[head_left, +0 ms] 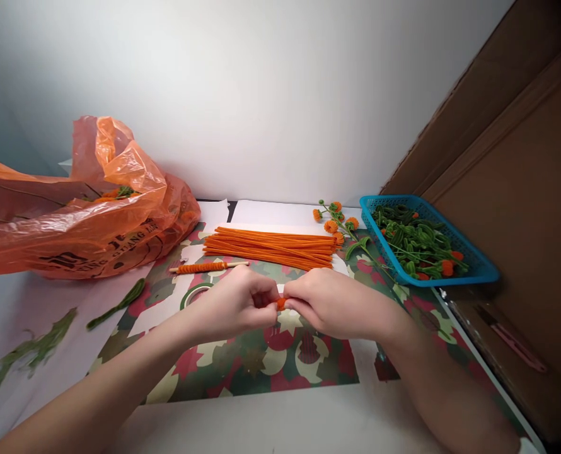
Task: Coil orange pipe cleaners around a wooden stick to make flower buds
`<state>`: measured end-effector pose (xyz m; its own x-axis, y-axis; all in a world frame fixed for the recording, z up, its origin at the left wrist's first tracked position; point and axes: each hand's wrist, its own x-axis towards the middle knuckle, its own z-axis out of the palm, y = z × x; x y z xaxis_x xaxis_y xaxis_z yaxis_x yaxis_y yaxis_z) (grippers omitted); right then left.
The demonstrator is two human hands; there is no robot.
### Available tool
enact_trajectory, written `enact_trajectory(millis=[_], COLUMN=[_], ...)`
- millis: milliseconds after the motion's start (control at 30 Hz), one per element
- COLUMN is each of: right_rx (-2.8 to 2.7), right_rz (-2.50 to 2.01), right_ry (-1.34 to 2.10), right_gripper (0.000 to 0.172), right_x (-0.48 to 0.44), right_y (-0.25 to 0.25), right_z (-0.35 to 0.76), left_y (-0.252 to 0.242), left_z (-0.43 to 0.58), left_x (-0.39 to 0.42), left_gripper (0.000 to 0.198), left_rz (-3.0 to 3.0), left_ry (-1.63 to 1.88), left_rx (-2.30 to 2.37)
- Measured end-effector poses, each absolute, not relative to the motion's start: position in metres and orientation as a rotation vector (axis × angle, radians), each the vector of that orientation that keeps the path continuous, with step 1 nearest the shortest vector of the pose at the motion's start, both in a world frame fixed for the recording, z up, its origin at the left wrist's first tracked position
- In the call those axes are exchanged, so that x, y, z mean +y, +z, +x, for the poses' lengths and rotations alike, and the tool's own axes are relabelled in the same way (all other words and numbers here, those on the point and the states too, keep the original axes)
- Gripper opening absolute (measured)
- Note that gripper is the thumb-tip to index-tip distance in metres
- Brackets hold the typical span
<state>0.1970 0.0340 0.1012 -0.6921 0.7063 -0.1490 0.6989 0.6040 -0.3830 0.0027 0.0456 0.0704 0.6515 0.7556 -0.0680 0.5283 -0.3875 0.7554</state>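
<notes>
My left hand (247,301) and my right hand (325,302) meet over the patterned table covering. Between their fingertips is a small piece of orange pipe cleaner (281,304), mostly hidden by the fingers, and both hands are closed on it. Just beyond them lies a bundle of straight orange pipe cleaners (271,246). To its left rests a thin wooden stick (237,264) with an orange pipe cleaner coil (200,268) wound around it. Partly behind my left wrist is a round roll (194,294), perhaps of tape.
An orange plastic bag (120,233) stands at the left, a green leaf piece (117,304) before it. Orange flowers on a green stem (340,221) lie at the back right. A blue basket (429,283) holds green stems and orange blooms. Cardboard (507,189) borders the right side.
</notes>
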Motion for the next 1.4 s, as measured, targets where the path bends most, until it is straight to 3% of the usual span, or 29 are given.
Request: enact_trajectory(millis=[367, 833, 1400], right_rx=[-2.746, -2.736, -2.727], right_rz=[-1.208, -1.199, -1.242], right_ry=[0.702, 0.736, 0.692], right_gripper=[0.027, 0.027, 0.029], right_x=[0.037, 0.037, 0.036], right_y=[0.111, 0.109, 0.109], right_z=[0.203, 0.203, 0.201], left_y=[0.076, 0.08, 0.083], left_z=[0.0, 0.0, 0.009], left_x=[0.056, 0.052, 0.048], left_gripper=[0.019, 0.026, 0.017], left_rz=[1.532, 1.64, 1.586], left_ry=[0.261, 0.239, 0.325], left_rx=[0.878, 0.991, 1.087])
